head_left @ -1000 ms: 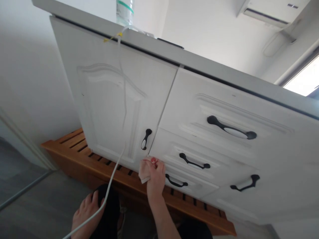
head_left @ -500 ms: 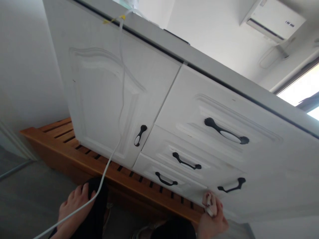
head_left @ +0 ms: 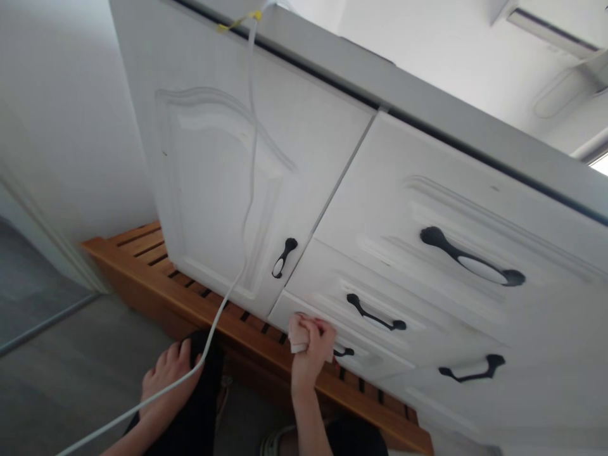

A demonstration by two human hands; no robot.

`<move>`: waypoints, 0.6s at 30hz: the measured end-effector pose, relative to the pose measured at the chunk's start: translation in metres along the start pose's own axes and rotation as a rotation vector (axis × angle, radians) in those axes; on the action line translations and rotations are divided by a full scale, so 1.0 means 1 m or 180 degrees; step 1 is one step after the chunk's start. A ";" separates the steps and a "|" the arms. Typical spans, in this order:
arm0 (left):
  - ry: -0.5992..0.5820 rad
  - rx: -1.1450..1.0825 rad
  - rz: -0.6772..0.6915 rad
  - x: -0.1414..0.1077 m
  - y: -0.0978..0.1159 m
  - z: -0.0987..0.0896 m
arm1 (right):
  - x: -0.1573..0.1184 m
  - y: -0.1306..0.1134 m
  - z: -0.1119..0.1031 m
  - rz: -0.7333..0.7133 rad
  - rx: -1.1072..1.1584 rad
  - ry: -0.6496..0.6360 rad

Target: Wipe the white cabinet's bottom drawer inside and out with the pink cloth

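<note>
My right hand (head_left: pixel 317 345) is closed on a folded pale pink cloth (head_left: pixel 297 331). It presses the cloth against the front of the bottom drawer (head_left: pixel 380 366), at the left of that drawer's dark handle (head_left: pixel 346 351), which the hand partly covers. On my dark-clothed knee (head_left: pixel 205 370) rests my left hand (head_left: pixel 166 373), fingers laid out over it and holding nothing. A white cable (head_left: pixel 248 209) drops from the cabinet top, down over the door, and passes across my left hand.
The white cabinet (head_left: pixel 213 158) stands on a slatted wooden base (head_left: pixel 137 272). More black handles (head_left: pixel 285 256) stick out from its door and drawers. A yellow tie (head_left: pixel 240 22) hangs on the cable at the top edge. An air conditioner (head_left: pixel 553 31) is on the far wall.
My right hand has moved left with the cloth, from the bottom drawer's right end to beside its handle. My left hand stays on the knee. The view has shifted a little.
</note>
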State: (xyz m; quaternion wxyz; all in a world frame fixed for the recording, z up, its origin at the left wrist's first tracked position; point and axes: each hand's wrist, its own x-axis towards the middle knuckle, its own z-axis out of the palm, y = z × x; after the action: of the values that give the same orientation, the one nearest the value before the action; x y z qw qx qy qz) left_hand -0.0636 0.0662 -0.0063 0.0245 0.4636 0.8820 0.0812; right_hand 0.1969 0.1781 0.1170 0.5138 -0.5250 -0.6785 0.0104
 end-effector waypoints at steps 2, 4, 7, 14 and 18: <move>0.0020 -0.0009 0.0022 0.000 -0.001 0.001 | 0.001 -0.022 0.018 -0.0155 0.0338 -0.0173; 0.0036 -0.0025 0.0065 -0.001 -0.003 0.002 | 0.006 -0.041 0.031 -0.0302 0.0451 -0.0204; 0.0012 -0.0050 0.0041 0.000 -0.006 0.004 | 0.020 -0.055 0.041 -0.0691 0.0146 -0.0092; 0.0031 -0.0040 0.0042 0.003 -0.009 0.009 | -0.001 -0.018 0.066 -0.1324 -0.0909 -0.0175; -0.0047 -0.0010 0.0032 0.004 -0.010 0.007 | -0.029 0.007 0.067 -0.1229 -0.0984 -0.1043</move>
State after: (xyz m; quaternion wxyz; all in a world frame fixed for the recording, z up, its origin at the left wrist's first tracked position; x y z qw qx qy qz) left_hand -0.0732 0.0643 -0.0152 0.0312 0.4686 0.8793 0.0792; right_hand 0.1518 0.1952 0.0613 0.3038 -0.4495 -0.8333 -0.1063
